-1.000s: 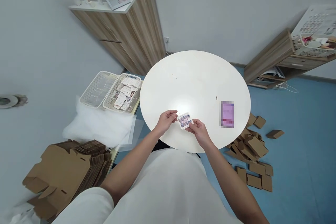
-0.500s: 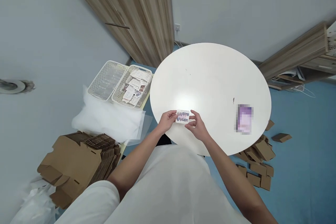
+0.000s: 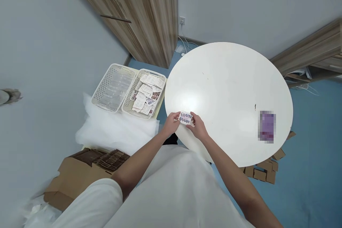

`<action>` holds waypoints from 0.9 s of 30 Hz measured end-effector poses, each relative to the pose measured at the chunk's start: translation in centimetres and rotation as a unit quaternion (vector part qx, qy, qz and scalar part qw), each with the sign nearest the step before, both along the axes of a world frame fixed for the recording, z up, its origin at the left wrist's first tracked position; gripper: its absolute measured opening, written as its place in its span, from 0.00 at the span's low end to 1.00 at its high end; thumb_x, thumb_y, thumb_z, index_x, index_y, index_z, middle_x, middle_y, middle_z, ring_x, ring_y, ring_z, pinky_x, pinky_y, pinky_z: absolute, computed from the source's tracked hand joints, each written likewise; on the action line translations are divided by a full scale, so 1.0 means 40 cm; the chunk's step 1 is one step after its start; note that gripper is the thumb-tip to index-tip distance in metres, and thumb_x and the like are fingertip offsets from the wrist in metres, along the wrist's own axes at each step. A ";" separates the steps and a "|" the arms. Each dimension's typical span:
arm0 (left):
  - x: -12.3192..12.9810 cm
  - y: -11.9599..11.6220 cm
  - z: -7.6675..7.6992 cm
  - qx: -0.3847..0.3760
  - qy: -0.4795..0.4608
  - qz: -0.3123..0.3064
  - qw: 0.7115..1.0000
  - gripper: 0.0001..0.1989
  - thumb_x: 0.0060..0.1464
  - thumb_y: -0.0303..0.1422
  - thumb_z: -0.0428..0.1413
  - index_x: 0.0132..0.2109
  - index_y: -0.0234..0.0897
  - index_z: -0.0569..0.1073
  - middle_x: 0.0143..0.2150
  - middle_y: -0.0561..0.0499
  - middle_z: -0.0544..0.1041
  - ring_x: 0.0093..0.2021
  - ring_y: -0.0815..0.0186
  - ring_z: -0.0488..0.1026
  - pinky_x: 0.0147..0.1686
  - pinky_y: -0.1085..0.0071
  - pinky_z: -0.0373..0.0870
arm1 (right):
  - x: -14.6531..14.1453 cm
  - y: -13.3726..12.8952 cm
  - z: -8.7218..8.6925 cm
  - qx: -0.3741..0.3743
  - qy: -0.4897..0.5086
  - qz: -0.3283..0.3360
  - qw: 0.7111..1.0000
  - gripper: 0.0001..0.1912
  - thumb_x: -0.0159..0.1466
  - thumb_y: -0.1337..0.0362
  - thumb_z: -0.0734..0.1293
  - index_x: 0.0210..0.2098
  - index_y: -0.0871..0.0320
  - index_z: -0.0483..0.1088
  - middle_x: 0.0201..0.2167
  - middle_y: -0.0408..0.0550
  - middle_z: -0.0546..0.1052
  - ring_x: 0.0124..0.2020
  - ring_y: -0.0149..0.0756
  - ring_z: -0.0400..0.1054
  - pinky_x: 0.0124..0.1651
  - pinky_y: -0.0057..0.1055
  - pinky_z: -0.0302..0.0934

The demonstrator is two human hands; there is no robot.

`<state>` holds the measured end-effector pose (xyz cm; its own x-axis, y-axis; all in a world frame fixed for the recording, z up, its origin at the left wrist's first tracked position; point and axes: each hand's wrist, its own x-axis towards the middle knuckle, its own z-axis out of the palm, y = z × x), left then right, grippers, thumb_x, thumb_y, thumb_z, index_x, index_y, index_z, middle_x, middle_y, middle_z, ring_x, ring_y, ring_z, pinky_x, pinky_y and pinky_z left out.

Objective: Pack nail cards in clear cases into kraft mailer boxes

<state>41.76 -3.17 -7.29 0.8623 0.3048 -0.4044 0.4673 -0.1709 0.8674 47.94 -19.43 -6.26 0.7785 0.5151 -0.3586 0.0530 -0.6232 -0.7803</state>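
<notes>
Left fingers (image 3: 175, 115) and right fingers (image 3: 195, 117) clamp opposite ends of the nail card (image 3: 185, 118).

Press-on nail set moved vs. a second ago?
Yes, leftward: judged against the white table, the press-on nail set is now closer to the table's left edge.

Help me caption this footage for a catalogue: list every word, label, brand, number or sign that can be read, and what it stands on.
No text can be read here.
White cards in the basket: lines of print, too small to read.
Small white pack between the left hand and right hand: too small to make out any wording.
Purple item on the table: pixelated, nothing legible.
</notes>
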 end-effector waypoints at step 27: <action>0.041 0.137 -0.062 -0.007 0.036 -0.023 0.999 0.26 0.46 0.25 0.47 0.55 0.37 0.57 0.56 0.44 0.62 0.55 0.60 0.60 0.53 0.62 0.56 | -0.052 0.212 -0.034 0.155 0.181 -0.202 0.950 0.37 0.50 0.60 0.66 0.57 0.46 0.49 0.58 0.45 0.56 0.57 0.37 0.51 0.55 0.39 0.51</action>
